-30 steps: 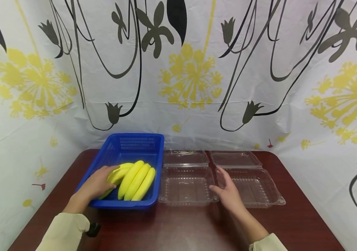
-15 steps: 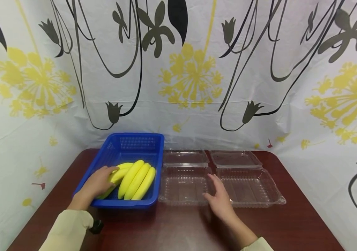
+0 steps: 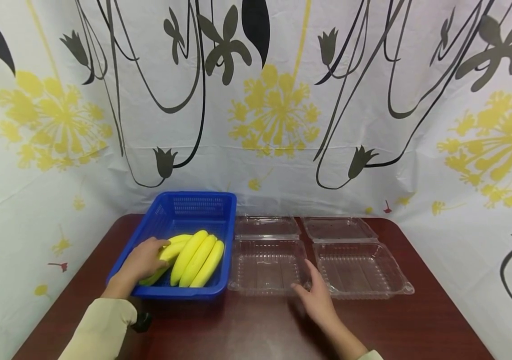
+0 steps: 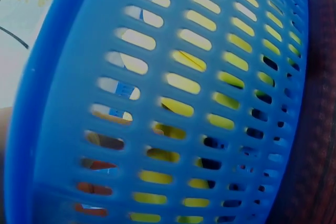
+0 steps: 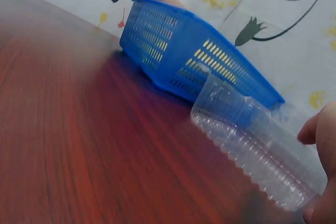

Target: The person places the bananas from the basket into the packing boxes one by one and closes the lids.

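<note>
Nearest us, a pale sleeve [image 3: 102, 327] leads to the left hand [image 3: 142, 259], palm down over the near left side of a blue basket [image 3: 183, 291]. Its thumb and fingers rest on the leftmost bananas [image 3: 198, 260]; with the fingertips partly hidden, we cannot tell whether they grip. The right hand [image 3: 319, 300] angles in with thumb and fingers loosely parted, grasping nothing, at the near right corner of the left clear container [image 3: 267, 265]; we cannot tell if they touch.

Under everything we see a glossy red-brown table [image 3: 246, 325] with streaky grain. The bananas, smooth, yellow and curved, lie inside the basket, whose plastic walls are pierced by rounded slots. Right of it, both thin, ribbed containers, the second being the right clear container [image 3: 355, 267], have their lids [image 3: 267, 226] folded back. Behind hangs creased white cloth [image 3: 260, 197] printed with yellow and dark plants.
</note>
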The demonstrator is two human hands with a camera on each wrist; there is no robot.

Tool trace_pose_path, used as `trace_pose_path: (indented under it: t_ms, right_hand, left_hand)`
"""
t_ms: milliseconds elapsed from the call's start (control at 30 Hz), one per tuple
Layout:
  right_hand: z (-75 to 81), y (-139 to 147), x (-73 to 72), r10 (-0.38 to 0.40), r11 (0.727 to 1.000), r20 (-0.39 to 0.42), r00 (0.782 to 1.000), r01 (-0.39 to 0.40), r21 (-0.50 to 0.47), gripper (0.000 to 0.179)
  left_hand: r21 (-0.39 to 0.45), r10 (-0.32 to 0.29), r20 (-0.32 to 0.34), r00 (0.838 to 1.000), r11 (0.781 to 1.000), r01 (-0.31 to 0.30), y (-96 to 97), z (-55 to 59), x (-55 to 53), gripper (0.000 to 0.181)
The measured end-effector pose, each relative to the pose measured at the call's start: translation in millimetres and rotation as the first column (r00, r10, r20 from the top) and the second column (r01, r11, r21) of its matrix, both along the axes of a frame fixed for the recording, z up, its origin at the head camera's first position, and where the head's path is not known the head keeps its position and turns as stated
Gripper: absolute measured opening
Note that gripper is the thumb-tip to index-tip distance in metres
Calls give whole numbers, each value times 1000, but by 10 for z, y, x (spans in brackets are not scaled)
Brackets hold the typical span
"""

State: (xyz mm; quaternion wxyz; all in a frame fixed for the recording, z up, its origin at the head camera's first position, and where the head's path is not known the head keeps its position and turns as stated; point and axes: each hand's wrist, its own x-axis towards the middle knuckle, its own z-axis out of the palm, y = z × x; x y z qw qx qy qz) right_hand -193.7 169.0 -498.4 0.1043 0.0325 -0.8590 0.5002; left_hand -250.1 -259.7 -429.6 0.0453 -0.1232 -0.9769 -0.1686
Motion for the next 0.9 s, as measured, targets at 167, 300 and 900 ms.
trace_pose_path:
  t_ms: [167, 300, 900]
  right_hand:
    - [-37, 21, 7, -12, 1000, -3, 1000, 12, -9, 73]
    - [-53, 32, 2, -24, 1000, -5, 1000, 24, -2, 75]
    - [-90, 16, 2, -49, 998, -19, 999, 48, -31, 75]
  left_hand:
    - [-10, 28, -40, 999, 1000, -29, 28, 73, -23, 48]
    - [-7, 75, -69, 995, 997, -76, 53, 138, -36, 50]
    - [83, 297, -224, 928, 955, -285, 126, 383, 71, 55]
